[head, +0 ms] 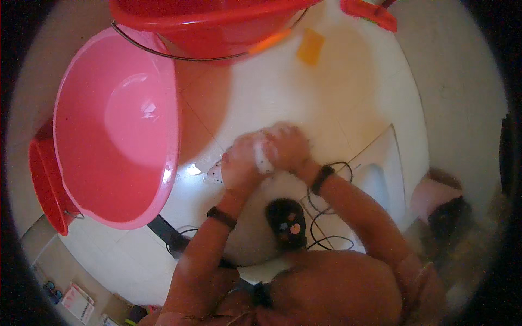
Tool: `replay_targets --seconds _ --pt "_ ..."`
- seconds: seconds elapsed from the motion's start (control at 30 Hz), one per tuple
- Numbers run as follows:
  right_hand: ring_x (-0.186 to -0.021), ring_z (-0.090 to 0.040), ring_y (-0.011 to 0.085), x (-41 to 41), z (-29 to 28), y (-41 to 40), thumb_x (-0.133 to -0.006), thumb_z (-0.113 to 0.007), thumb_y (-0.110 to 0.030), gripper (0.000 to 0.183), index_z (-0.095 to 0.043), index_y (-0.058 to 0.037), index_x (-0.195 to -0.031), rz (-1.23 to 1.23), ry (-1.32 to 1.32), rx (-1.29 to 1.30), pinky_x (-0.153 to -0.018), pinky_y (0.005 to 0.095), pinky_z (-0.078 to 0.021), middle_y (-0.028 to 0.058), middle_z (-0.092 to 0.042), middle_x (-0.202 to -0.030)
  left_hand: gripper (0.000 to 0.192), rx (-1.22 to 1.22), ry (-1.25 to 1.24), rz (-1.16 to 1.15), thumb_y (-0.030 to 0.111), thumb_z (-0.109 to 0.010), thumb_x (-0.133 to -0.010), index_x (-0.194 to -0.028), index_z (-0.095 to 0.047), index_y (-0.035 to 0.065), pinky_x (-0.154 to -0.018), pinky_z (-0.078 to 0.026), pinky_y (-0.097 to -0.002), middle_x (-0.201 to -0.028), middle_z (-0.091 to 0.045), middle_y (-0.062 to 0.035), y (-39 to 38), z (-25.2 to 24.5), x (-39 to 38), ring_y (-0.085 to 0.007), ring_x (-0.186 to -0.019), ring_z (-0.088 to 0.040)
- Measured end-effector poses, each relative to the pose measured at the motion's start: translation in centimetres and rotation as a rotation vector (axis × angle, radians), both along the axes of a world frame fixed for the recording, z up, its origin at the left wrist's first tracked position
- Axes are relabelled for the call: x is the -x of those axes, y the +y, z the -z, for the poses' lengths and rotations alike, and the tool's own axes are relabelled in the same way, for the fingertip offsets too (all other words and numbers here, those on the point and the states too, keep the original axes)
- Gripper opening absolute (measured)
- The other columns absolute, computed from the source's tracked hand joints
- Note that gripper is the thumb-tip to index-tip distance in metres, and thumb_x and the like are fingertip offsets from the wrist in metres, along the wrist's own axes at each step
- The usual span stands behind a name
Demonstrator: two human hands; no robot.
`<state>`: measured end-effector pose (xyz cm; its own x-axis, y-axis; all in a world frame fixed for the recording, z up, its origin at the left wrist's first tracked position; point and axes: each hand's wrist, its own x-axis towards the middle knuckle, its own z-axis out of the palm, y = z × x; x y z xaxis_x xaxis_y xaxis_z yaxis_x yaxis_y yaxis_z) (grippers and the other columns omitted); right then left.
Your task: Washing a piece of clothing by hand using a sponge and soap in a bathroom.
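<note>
My left hand [244, 161] and my right hand [289, 146] are pressed together near the middle of the view. Both are closed on a wet, whitish cloth with small dark dots [263, 157], blurred by motion. Part of the dotted cloth hangs out at the left of my left hand, by a shiny wet patch on the floor. A dark band is on each wrist. Below my hands is a black shoe with coloured ornaments [287, 224].
A pink basin [122, 110] stands at left, a red tub with a wire handle [216, 24] at the top, and another red container [47, 183] at far left. Black cable [316, 228] loops beside the shoe. A squat toilet [377, 183] lies at right; an orange piece [310, 47] lies on the floor.
</note>
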<state>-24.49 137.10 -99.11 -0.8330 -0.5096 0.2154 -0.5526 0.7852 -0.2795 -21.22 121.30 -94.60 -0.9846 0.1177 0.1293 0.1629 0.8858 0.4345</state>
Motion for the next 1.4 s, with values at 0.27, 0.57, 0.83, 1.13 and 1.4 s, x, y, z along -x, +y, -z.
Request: replay_targets --seconds 0.27,0.57,0.83,1.13,1.4 --pt "-0.081 -0.064 0.0300 2.4 -2.1 -0.7 -0.088 -0.053 -0.029 0.027 -0.067 -0.0089 -0.098 0.025 -0.473 -0.282 -0.076 0.0446 -0.0494 0.0168 -0.065 -0.082 0.058 0.060 -0.534 0.165 0.041 -0.073 -0.073 -0.120 -0.057 0.0114 -0.086 -0.050 -0.0412 -0.114 -0.062 -0.0156 -0.6 -0.3 2.6 -0.0317 -0.105 -0.060" --pt "-0.112 -0.056 0.0316 3.0 -3.3 4.0 -0.094 -0.038 -0.058 0.062 -0.052 -0.0076 -0.128 0.625 -1.454 0.740 -0.089 0.0447 -0.0484 0.0159 -0.059 -0.121 0.061 -1.980 -1.455 -0.346 0.052 -0.037 -0.096 -0.146 -0.033 0.0159 -0.097 -0.046 -0.0392 -0.141 -0.046 -0.0079 -5.8 -1.0 -0.9 -0.0232 -0.119 -0.053" --pt "-0.133 -0.028 0.0497 -0.1 -5.9 3.8 -0.072 -0.075 -0.043 0.099 -0.020 -0.0145 -0.149 0.012 -0.525 0.123 -0.106 0.0650 -0.0228 0.0258 -0.020 -0.150 0.117 -0.471 -0.614 -0.195 0.045 -0.086 -0.059 -0.148 -0.020 0.0051 -0.112 -0.025 -0.0445 -0.154 -0.008 -0.0208 -5.6 0.4 -2.5 -0.0398 -0.140 -0.012" --pt "-0.125 -0.036 0.0451 0.8 -3.7 -0.9 -0.063 -0.073 -0.028 0.083 -0.039 -0.0061 -0.136 -0.072 -0.234 -0.257 -0.104 0.0531 -0.0329 0.0256 -0.042 -0.130 0.117 0.200 -0.458 0.046 0.054 -0.082 -0.056 -0.145 -0.024 0.0039 -0.114 -0.018 -0.0499 -0.148 -0.027 -0.0174 -1.0 -0.2 0.5 -0.0402 -0.135 -0.025" --pt "-0.107 -0.053 0.0339 4.3 -1.6 -2.4 -0.064 -0.075 -0.033 0.065 -0.052 -0.0081 -0.119 -0.038 -0.398 -0.075 -0.089 0.0462 -0.0448 0.0151 -0.053 -0.115 0.096 0.152 -0.368 -0.011 0.056 -0.079 -0.056 -0.129 -0.043 0.0056 -0.095 -0.044 -0.0469 -0.131 -0.046 -0.0147 -2.7 2.2 3.1 -0.0321 -0.117 -0.047"
